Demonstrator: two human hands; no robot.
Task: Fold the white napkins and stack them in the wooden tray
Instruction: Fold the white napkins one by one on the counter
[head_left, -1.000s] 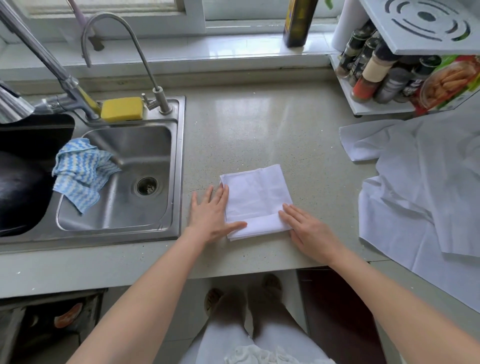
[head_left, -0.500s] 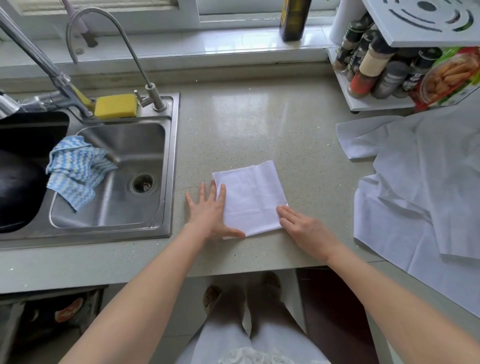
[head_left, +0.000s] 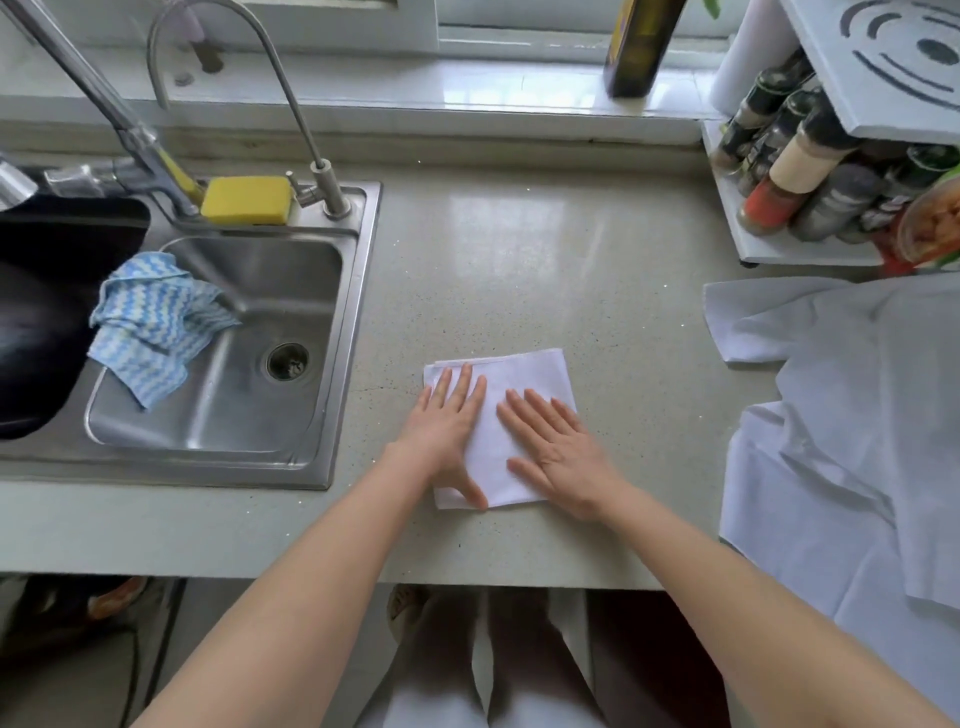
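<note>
Napkin (head_left: 511, 382): a folded white square, thin soft cloth, lying flat on the speckled counter (head_left: 519, 249) directly under both hands, its slightly longer axis running away from the person. Left hand (head_left: 447, 436) and right hand (head_left: 556, 452) are pressing it flat, fingers straight, gripping nothing. Unfolded white cloths (head_left: 841, 415) are waiting nearer the right hand; the tray is seemingly out of view.

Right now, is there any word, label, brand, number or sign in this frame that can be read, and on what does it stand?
None can be read.
Dark bottle on the windowsill: yellow label, print too blurred.
Spice jars on the white rack: labels too small and blurred.
Colourful packet at the rack's right end: a picture only, no legible text.
Rack's top panel: curved cut-out pattern, no lettering.
Folded napkin under both hands: plain.
</note>
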